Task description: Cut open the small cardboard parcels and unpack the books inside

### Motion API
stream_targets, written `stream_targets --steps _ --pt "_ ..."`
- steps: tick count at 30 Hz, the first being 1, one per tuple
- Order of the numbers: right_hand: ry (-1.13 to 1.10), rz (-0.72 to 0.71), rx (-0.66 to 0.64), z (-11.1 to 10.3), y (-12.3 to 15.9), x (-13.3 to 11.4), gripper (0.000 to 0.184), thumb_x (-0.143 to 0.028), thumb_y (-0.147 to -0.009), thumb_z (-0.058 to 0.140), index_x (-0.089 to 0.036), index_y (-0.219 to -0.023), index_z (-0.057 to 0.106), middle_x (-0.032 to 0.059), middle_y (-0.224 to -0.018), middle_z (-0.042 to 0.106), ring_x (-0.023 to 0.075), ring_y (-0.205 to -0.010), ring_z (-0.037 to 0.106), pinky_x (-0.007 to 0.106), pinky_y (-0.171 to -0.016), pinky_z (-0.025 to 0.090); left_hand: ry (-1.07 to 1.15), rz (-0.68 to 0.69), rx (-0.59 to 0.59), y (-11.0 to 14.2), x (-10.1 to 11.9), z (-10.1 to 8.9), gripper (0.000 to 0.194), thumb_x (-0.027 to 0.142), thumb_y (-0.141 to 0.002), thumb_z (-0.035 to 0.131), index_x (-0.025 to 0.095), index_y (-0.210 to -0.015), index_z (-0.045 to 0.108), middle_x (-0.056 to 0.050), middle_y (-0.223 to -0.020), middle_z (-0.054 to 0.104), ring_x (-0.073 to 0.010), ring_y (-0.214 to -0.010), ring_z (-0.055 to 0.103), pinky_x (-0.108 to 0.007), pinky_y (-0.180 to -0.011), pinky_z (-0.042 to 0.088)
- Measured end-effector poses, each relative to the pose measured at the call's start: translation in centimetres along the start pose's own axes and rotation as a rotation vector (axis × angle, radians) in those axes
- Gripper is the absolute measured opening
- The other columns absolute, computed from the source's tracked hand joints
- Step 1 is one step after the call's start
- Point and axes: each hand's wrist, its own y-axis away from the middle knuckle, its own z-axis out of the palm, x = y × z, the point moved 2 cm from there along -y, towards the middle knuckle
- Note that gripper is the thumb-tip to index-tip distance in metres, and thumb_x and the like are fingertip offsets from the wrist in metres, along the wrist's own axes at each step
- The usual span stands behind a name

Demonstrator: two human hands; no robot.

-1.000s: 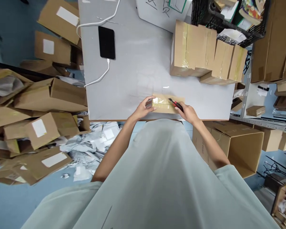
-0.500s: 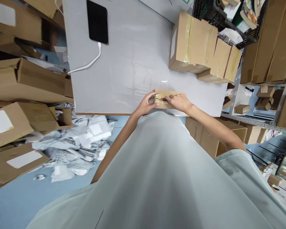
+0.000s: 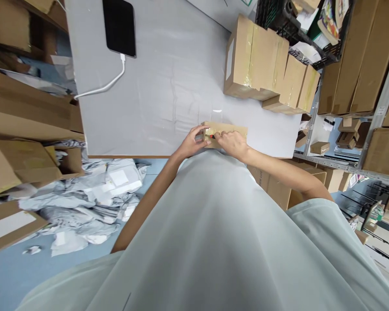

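Brown cardboard box (image 3: 225, 126), small, oblong and low, laid flat at the near edge of a smooth grey worktop (image 3: 155, 95), directly before a pale grey-green garment (image 3: 214, 207); glossy, yellowish, translucent tape over its upper face. Progress: judged partway, as a tool is held to the taped face while no flap is seen raised and no contents are exposed; whether the tape has been slit cannot be told beneath the fingers. Left hand (image 3: 192, 142): grip partly open, curved round the box's left end, fingertips set on the far side and thumb on the near, by which the box appears to be steadied. Right hand (image 3: 235, 143): grip closed on a slim red-and-black tool (image 3: 212, 136), mostly hidden, its tip directed towards the left hand. Further items: brown cardboard cartons (image 3: 261, 58), block-shaped, matt, seamed with shiny tape, stood in a row towards the far right; black plastic crate (image 3: 298, 34), lattice-walled, filled with papers and mixed goods, beyond them; black phone (image 3: 119, 28), flat, glossy, round-cornered, joined to a white cable (image 3: 105, 87) at the far left. Beside the worktop, left: crumpled grey-white plastic packaging (image 3: 94, 194), soft and creased, heaped on a blue floor (image 3: 6, 276).
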Motion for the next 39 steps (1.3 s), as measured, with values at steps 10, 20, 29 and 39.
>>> stream_targets --steps 10,20,29,39 --pt "0.004 0.033 -0.027 1.5 2.4 3.3 0.044 -0.011 -0.113 0.033 -0.012 -0.148 0.060 0.0236 -0.127 0.079 0.0302 -0.114 0.079 0.038 -0.089 0.054 -0.148 0.020 -0.012 0.7 0.9 0.8 0.081 0.069 -0.086 0.082 0.028 -0.154 0.065 -0.016 -0.167 0.048 -0.0389 -0.154 0.052 -0.050 -0.116 0.060" --pt "-0.001 0.227 -0.126 8.3 9.2 12.2 0.046 -0.018 -0.117 0.035 -0.019 -0.156 0.058 0.0212 -0.128 0.078 0.0306 -0.110 0.078 0.038 -0.082 0.048 -0.233 -0.008 -0.020 0.2 0.5 2.2 0.081 0.069 -0.084 0.081 0.030 -0.153 0.066 -0.015 -0.168 0.049 -0.0369 -0.138 0.066 -0.050 -0.107 0.064" --pt "-0.185 0.406 -0.085 14.9 13.0 19.5 0.044 -0.018 -0.114 0.037 -0.010 -0.136 0.075 0.0305 -0.123 0.080 0.0362 -0.114 0.078 0.044 -0.091 0.050 -0.259 -0.071 0.041 0.1 0.6 2.3 0.082 0.067 -0.080 0.083 0.030 -0.151 0.064 -0.015 -0.168 0.050 -0.0365 -0.138 0.067 -0.054 -0.111 0.063" --pt "-0.479 0.450 -0.013 22.4 14.1 19.4 0.044 -0.044 -0.121 0.039 -0.024 -0.149 0.066 0.0175 -0.130 0.080 0.0301 -0.113 0.077 0.035 -0.086 0.050 -0.810 0.121 0.128 -2.2 7.1 8.1 0.073 0.030 -0.073 0.089 0.026 -0.141 0.063 -0.016 -0.180 0.036 -0.0497 -0.172 0.020 -0.072 -0.139 0.017"
